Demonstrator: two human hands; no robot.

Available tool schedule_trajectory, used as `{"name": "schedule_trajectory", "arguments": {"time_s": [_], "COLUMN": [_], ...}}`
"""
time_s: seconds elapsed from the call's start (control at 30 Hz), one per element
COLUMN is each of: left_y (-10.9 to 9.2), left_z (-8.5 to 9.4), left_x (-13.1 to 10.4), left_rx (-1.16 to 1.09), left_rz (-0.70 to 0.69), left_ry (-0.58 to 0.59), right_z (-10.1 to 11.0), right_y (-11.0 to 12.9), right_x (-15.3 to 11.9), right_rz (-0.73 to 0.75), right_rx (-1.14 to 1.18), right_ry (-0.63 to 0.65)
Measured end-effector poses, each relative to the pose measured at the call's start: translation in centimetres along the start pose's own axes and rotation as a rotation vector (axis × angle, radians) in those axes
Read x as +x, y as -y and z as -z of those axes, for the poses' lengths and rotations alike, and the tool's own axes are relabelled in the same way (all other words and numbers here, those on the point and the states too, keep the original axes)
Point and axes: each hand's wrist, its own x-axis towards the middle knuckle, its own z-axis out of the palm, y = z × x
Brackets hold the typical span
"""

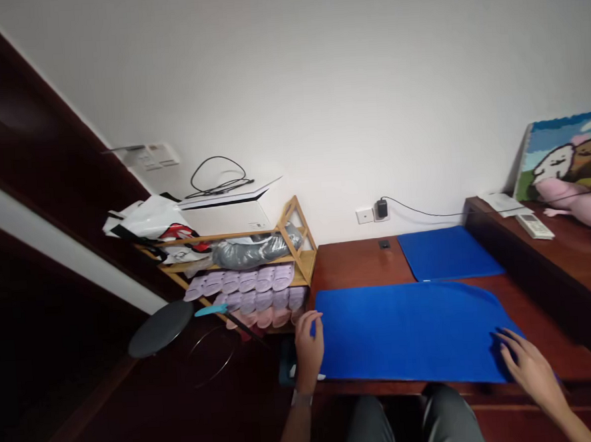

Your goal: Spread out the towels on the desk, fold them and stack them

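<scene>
two empty, loosely spread hands (pixel 310 343) (pixel 529 367) are at opposite ends of a blue mat (pixel 407 331), near a rack (pixel 305 262) holding slippers (pixel 264 279).

A wooden rack (pixel 307 263) stands against the wall (pixel 319 113). Its top carries a white box-shaped unit (pixel 225 218), with a coiled black cable (pixel 223 187) on it, and a printed bag (pixel 148 217). Rows of lilac slippers (pixel 246 280) occupy lower shelves. A round stool (pixel 162 329) stands near the rack. A black adapter (pixel 382 208) is plugged in at the wall. At far right, a white remote control (pixel 535 227) lies near a pink plush toy (pixel 585 206) and an upright picture panel (pixel 571 151).
</scene>
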Motion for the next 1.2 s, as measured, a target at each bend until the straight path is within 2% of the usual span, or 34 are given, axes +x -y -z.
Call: {"name": "schedule_trajectory", "arguments": {"time_s": [0.1,0.2,0.3,0.4,0.47,0.53,0.63,0.7,0.77,0.8,0.87,0.93,1.13,1.2], "left_y": [4.0,7.4,9.6,11.2,12.2,13.2,14.3,14.8,15.1,15.2,15.5,15.6,16.2,16.0], "left_z": [-3.8,-6.8,-9.3,-11.4,-12.5,-13.4,-14.0,-14.1,-14.0,-13.9,-13.7,-13.5,-13.8,-13.9], "left_x": [0.2,1.1,3.0,4.8,5.1,4.9,4.2,4.0,4.1,4.2,4.4,4.6,4.8,4.9], "left_rx": [0.184,0.219,0.267,0.383,0.437,0.461,0.469,0.472,0.484,0.492,0.505,0.511,0.479,0.473], "left_rz": [-0.019,-0.022,-0.042,-0.105,-0.137,-0.147,-0.161,-0.173,-0.173,-0.17,-0.168,-0.171,-0.191,-0.178], "left_ry": [0.256,0.326,0.387,0.511,0.586,0.617,0.605,0.603,0.608,0.61,0.61,0.604,0.603,0.596], "right_z": [-1.7,-2.6,-2.1,-1.1,-1.4,-2.9,-7.1,-10.0,-12.1,-12.8,-13.2,-12.4,-6.4,-4.5], "right_y": [0.8,0.3,-0.3,2.0,5.9,11.5,20.8,26.0,29.2,29.8,28.8,25.3,9.3,5.2], "right_x": [0.9,0.5,1.0,4.0,7.1,10.5,14.4,15.8,16.2,16.1,15.6,14.9,13.9,13.9], "right_rz": [0.006,-0.013,-0.046,-0.068,0.014,0.124,0.248,0.291,0.268,0.252,0.223,0.176,-0.177,-0.21], "right_rx": [-0.064,-0.097,-0.129,-0.185,-0.155,-0.086,-0.012,0.018,0.013,0.006,-0.012,-0.05,-0.315,-0.321], "right_ry": [0.032,0.084,0.143,0.168,0.175,0.21,0.348,0.457,0.565,0.602,0.619,0.573,0.448,0.409]}}
